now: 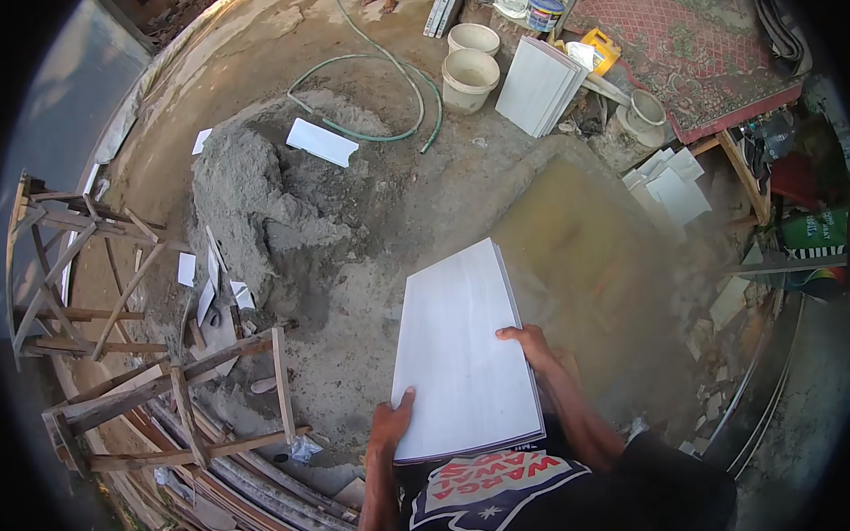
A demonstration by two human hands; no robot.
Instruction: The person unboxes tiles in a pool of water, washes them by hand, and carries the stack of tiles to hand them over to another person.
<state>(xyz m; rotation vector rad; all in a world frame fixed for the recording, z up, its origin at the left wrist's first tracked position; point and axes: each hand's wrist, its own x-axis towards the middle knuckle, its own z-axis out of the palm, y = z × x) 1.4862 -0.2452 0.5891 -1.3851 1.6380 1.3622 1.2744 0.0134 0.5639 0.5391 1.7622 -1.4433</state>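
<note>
A stack of large white rectangular tiles is held in front of my body, close to my black shirt. My left hand grips its lower left edge, thumb on the top face. On the opposite side, my right hand clasps the right edge, its thumb also over the top tile. The fingers of both hands are mostly hidden under the stack. Several thin layers show along the right edge.
A grey mortar mound lies ahead left, with a tile piece and a green hose nearby. Wooden trestles stand left. Murky water lies right. Beyond are buckets, another tile stack and a person's foot.
</note>
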